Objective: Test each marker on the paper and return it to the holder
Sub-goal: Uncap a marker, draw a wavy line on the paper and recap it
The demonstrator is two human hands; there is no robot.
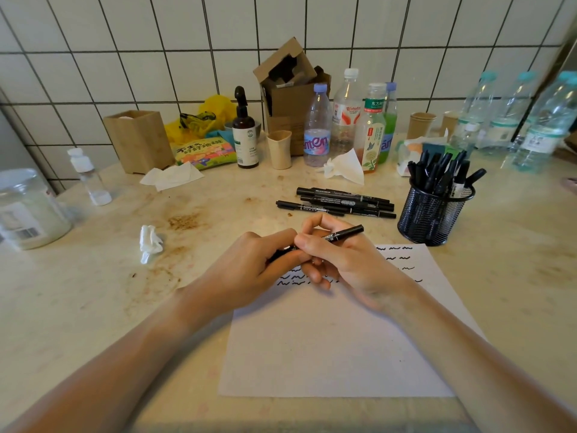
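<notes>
Both hands meet over the top edge of the paper (337, 348), which lies flat on the table (93, 307) and carries rows of short black squiggles near its far end. The right hand (346, 260) curls its fingers round a black marker (345, 233), the free end of the marker slanting up and to the right toward the holder. The left hand (249, 270) grips the marker's other end, its fingers wrapped so that this end is mostly hidden; whether a cap is on or off there cannot be told. Just beyond the hands, a small group of loose markers (340, 204) lies side by side on the table. To their right stands the black mesh holder (432, 218), upright, with many black markers standing in it. A crumpled tissue (150, 242) lies left of the hands.
</notes>
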